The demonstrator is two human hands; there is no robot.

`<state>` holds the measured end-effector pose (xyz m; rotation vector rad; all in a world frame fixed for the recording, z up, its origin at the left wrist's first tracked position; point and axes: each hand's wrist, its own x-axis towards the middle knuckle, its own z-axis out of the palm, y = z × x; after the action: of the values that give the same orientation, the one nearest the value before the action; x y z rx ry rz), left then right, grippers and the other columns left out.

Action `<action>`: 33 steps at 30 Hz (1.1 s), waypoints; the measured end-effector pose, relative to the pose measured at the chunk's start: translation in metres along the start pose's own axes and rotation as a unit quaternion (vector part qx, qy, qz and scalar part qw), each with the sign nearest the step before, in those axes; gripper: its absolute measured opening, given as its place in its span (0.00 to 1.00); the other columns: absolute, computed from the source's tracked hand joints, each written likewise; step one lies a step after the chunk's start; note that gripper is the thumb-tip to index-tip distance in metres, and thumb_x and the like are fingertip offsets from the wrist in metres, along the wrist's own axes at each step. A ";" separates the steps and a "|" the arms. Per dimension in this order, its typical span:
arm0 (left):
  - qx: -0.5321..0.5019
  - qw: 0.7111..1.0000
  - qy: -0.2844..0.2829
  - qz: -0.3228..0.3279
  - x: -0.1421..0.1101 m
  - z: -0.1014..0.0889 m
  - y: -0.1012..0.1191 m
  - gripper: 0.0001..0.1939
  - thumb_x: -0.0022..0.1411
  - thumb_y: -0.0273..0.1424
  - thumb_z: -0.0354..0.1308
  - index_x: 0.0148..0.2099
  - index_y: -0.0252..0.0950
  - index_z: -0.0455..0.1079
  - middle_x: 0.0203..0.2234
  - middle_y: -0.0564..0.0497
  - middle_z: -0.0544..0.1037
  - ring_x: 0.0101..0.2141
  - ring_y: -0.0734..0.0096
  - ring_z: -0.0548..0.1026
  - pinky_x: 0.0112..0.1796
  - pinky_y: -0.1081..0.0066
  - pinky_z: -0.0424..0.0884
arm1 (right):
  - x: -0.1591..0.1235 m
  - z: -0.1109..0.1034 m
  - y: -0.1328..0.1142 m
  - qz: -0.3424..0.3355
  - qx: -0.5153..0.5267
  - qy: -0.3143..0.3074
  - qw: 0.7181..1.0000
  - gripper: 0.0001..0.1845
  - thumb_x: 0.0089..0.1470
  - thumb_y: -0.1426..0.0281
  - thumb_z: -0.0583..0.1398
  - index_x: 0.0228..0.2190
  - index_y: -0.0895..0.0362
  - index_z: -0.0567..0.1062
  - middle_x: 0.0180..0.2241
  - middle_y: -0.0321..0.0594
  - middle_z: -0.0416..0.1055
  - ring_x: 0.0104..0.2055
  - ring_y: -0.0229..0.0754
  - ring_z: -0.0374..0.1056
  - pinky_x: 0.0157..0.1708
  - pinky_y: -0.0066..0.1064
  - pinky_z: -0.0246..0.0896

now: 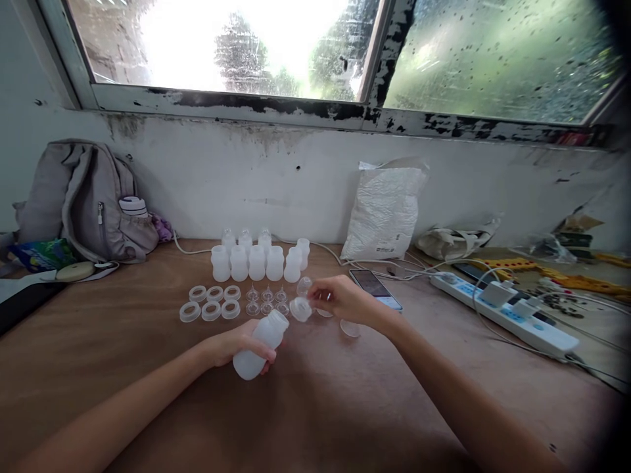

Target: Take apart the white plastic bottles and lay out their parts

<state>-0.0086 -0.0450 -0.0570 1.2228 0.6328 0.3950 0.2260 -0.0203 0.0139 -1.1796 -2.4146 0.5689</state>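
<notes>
- My left hand (231, 347) is wrapped around a white plastic bottle (259, 345) in the lower middle of the frame. The bottle is tipped, with its open mouth pointing up and to the right.
- My right hand (345, 301) is near the middle of the frame. Its fingers pinch a small clear cap (300, 309), and the cap sits just beside the mouth of the bottle.
- Both hands are over the brown wooden bench (320, 407).
- Behind my hands, more white bottles (256, 259) stand close together in a group.
- In front of them, to the left, six clear rings (211, 302) lie in two rows.
- Next to the rings are little clear teats (267, 301), also in rows.
- One round clear lid (350, 328) lies on the bench just under my right wrist.
- A phone (377, 288) lies flat behind my right hand.
- A white power strip (503, 314) with plugs in it runs across the right side of the frame.
- A white plastic bag (384, 210) leans on the wall in the upper middle.
- A gray backpack (86, 197) sits at the upper left, by the wall under the window (315, 46).
</notes>
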 end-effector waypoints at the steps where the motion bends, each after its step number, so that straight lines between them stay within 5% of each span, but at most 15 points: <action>1: 0.000 0.999 0.031 0.025 0.001 0.001 -0.001 0.16 0.44 0.28 0.60 0.39 0.32 0.63 0.22 0.53 0.70 0.21 0.74 0.69 0.23 0.73 0.63 | 0.000 0.003 0.002 0.002 -0.035 -0.025 0.999 0.04 0.45 0.73 0.58 0.26 0.59 0.73 0.22 0.37 0.71 0.24 0.36 0.65 0.24 0.25 0.56; 5: 0.026 0.973 0.171 0.151 0.008 0.004 -0.007 0.19 0.46 0.31 0.61 0.40 0.33 0.62 0.24 0.53 0.69 0.25 0.73 0.69 0.27 0.72 0.64 | 0.001 0.019 0.005 -0.002 -0.097 -0.113 0.989 0.04 0.44 0.76 0.58 0.23 0.58 0.73 0.21 0.37 0.70 0.23 0.36 0.63 0.21 0.25 0.52; 8: 0.068 0.957 0.217 0.181 0.011 0.006 -0.009 0.20 0.46 0.33 0.61 0.41 0.33 0.61 0.25 0.53 0.69 0.26 0.73 0.69 0.30 0.72 0.64 | 0.001 0.022 -0.001 -0.032 -0.065 -0.078 0.994 0.08 0.45 0.69 0.60 0.31 0.57 0.72 0.26 0.38 0.70 0.26 0.37 0.64 0.25 0.26 0.57; 12: 0.154 0.938 0.238 0.201 0.012 0.015 -0.007 0.21 0.43 0.33 0.64 0.39 0.33 0.62 0.26 0.54 0.68 0.27 0.74 0.66 0.29 0.74 0.62 | -0.001 0.017 -0.020 -0.096 0.024 0.037 0.994 0.17 0.49 0.64 0.58 0.41 0.55 0.67 0.37 0.41 0.68 0.32 0.36 0.64 0.32 0.27 0.61; 19: 0.107 0.940 0.210 0.247 0.010 0.032 0.004 0.29 0.43 0.34 0.64 0.47 0.37 0.56 0.37 0.49 0.68 0.35 0.69 0.68 0.33 0.72 0.64 | 0.001 0.007 -0.045 -0.144 0.102 0.001 0.984 0.07 0.50 0.67 0.57 0.28 0.59 0.71 0.36 0.42 0.68 0.31 0.35 0.66 0.31 0.26 0.63; 23: 0.014 0.909 0.300 0.290 0.010 0.028 0.010 0.23 0.51 0.39 0.57 0.48 0.41 0.55 0.45 0.48 0.64 0.46 0.66 0.64 0.41 0.70 0.64 | 0.024 -0.039 -0.029 -0.114 0.146 0.126 0.975 0.11 0.48 0.63 0.58 0.27 0.59 0.71 0.33 0.41 0.69 0.31 0.37 0.66 0.29 0.28 0.64; 26: 0.012 0.909 0.338 0.244 0.011 0.023 0.012 0.13 0.58 0.41 0.48 0.37 0.36 0.62 0.34 0.50 0.68 0.37 0.69 0.67 0.37 0.70 0.65 | 0.061 -0.071 -0.005 -0.056 0.073 0.323 0.942 0.13 0.46 0.61 0.58 0.26 0.60 0.71 0.30 0.41 0.70 0.30 0.38 0.66 0.28 0.29 0.62; 28: 0.071 0.921 0.318 0.215 0.010 0.022 0.011 0.13 0.58 0.40 0.47 0.32 0.35 0.63 0.27 0.51 0.68 0.31 0.71 0.67 0.33 0.71 0.65 | 0.091 -0.078 0.010 -0.018 -0.020 0.381 0.924 0.12 0.45 0.62 0.59 0.24 0.60 0.72 0.30 0.41 0.70 0.29 0.38 0.66 0.30 0.29 0.61; 33: 0.315 0.891 0.262 0.197 0.007 0.031 0.001 0.08 0.57 0.35 0.50 0.33 0.35 0.65 0.28 0.51 0.69 0.29 0.73 0.66 0.31 0.73 0.62 | 0.153 -0.062 0.034 0.109 -0.194 0.196 0.955 0.15 0.50 0.61 0.54 0.31 0.59 0.74 0.30 0.43 0.71 0.33 0.41 0.65 0.32 0.29 0.57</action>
<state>0.0164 -0.0637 -0.0517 1.9029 1.0269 0.9312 0.1929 0.1335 0.0735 -1.5619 -2.1170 -0.0941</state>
